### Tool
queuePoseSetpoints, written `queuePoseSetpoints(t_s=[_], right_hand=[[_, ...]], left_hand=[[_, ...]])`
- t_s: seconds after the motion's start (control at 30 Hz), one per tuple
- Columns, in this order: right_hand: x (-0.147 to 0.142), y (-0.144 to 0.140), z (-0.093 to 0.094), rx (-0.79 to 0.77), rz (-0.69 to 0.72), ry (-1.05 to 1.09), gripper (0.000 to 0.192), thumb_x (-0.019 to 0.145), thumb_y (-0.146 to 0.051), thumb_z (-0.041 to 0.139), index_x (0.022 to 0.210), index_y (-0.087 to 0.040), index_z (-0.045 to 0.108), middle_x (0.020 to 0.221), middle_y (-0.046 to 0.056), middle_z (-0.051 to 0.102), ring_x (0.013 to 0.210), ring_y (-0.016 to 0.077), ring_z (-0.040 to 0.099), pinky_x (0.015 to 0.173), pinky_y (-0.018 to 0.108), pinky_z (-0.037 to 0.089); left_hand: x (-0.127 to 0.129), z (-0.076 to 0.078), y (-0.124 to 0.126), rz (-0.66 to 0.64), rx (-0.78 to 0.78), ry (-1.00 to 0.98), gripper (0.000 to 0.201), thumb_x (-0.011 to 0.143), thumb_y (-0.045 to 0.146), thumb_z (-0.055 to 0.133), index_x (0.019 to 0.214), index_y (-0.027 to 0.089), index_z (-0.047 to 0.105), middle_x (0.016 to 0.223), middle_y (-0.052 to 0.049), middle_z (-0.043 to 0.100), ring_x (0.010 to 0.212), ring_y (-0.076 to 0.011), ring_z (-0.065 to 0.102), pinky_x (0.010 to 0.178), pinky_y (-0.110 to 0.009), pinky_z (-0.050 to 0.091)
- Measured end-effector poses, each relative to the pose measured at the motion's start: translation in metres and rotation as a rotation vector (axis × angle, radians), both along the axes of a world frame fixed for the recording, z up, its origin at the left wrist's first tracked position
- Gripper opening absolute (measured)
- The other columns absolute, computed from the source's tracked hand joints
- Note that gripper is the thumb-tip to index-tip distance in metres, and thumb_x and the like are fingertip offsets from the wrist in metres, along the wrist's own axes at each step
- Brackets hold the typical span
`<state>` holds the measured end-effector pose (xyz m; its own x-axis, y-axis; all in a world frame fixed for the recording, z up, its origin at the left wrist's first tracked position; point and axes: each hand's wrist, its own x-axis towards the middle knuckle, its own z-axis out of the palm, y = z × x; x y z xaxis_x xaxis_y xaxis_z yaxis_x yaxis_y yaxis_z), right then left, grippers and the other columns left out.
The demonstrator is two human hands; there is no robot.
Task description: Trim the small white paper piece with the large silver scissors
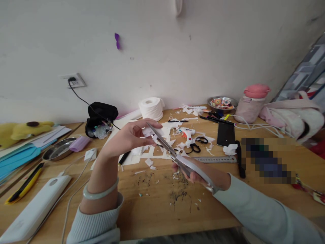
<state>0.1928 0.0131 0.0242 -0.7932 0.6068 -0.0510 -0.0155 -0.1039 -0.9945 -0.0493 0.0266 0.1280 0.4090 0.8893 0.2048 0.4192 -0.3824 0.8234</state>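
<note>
right hand [200,176] gripping scissors [177,156], left hand [129,135] pinching paper piece [148,131] (mid-table, above scraps)

Shiny metal scissors [177,157], matt white paper piece [149,132], smooth wood counter [157,210], glossy steel ruler [215,159], soft tissue roll [151,108].

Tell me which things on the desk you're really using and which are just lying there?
In use:
left hand holding the white paper piece
right hand working the scissors

Just lying about:
glue gun
toilet roll
steel ruler
phone
pink bottle
yellow knife
</note>
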Motion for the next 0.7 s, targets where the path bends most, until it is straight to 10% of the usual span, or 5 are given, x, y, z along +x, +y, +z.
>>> queuePoseSetpoints(t_s=[0.7], right_hand=[[-0.005,-0.009,0.01,-0.124,-0.154,-0.019,0.033,0.077,-0.047,0.049,0.09,-0.023,0.067,0.076,-0.004,0.065,0.05,-0.0013,0.049,0.04,0.012,0.023]], left_hand=[[0.002,0.003,-0.002,0.011,0.014,0.009,0.037,0.067,0.022,0.071,0.102,0.02,0.063,0.099,-0.005,0.063,0.076,-0.0118,0.058,0.062,-0.022,0.049]])
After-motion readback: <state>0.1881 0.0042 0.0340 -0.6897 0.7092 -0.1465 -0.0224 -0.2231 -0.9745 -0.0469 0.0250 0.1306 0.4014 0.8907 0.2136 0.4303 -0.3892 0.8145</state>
